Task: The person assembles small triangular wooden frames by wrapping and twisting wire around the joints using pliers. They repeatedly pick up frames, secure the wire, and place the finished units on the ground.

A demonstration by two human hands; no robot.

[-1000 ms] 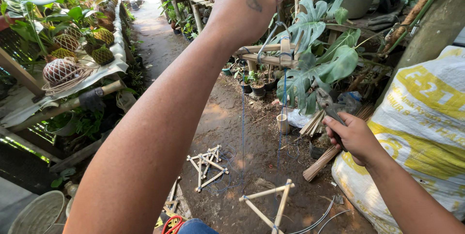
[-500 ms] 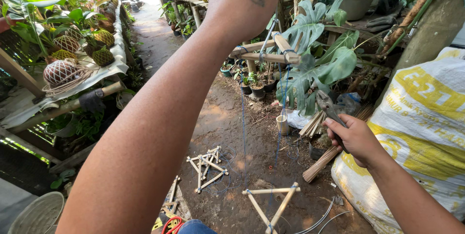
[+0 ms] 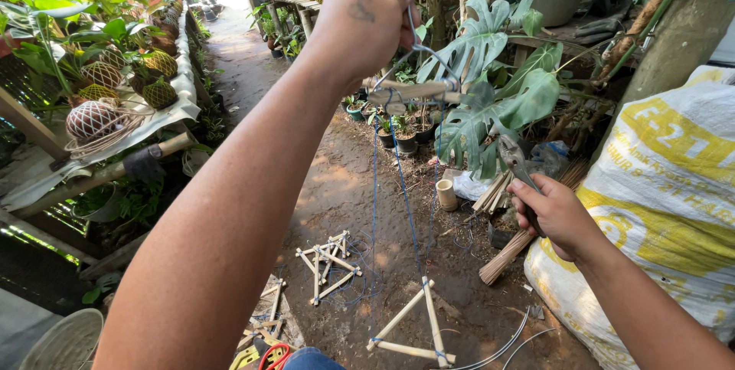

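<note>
A garden nursery path of bare brown earth (image 3: 337, 186) runs toward twelve o'clock, with a plant bench (image 3: 115, 132) of netted moss balls at nine o'clock and a large white and yellow sack (image 3: 658, 209) filling three to four o'clock. A big split-leaf plant (image 3: 498, 102) stands at one o'clock. The left hand (image 3: 367, 18), raised high at twelve o'clock, is clenched around a metal wire hook from which a bamboo stick frame (image 3: 409, 93) hangs; thin blue strings (image 3: 402, 186) drop from that frame to a bamboo triangle (image 3: 417, 332) lying on the ground at six o'clock. The right hand (image 3: 559, 213), at three o'clock, grips the handles of pliers (image 3: 517, 163), their nose pointing up toward the frame and well apart from it. A second cluster of tied bamboo triangles (image 3: 328, 263) lies at seven o'clock, and a bundle of bamboo sticks (image 3: 521, 240) rests near the right hand. To work this hanger well, it seems wise to keep the raised hand steady so the strings hang straight and untangled, and to bring the pliers in slowly to the wire itself rather than the thin string.
</note>
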